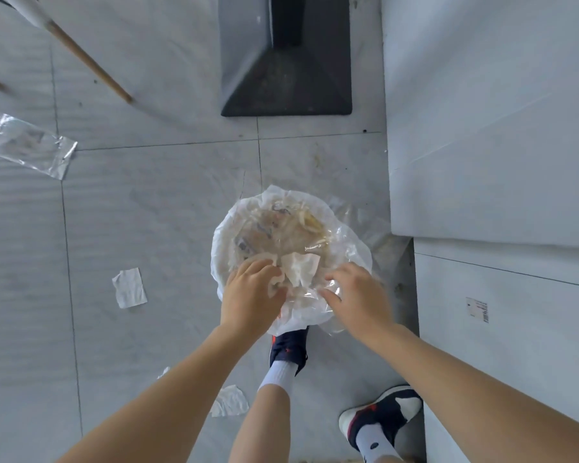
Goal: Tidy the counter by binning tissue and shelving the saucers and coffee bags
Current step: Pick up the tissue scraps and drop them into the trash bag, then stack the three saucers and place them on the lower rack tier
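Note:
I look straight down at a round bin [221,242] lined with a clear plastic bag, standing on the grey tiled floor. Rubbish lies inside it. A crumpled white tissue [300,267] sits at the bin's near edge, between my hands. My left hand [251,292] is at the near left rim, its fingers curled on a small white scrap next to the tissue. My right hand [355,292] hovers over the near right rim with fingers spread, holding nothing. No saucers or coffee bags are in view.
A white cabinet [498,128] runs along the right. A dark pedestal base [286,61] stands beyond the bin. A paper scrap [129,287], another scrap [229,401], a clear wrapper [30,142] and a wooden stick [87,61] lie on the floor. My feet are below the bin.

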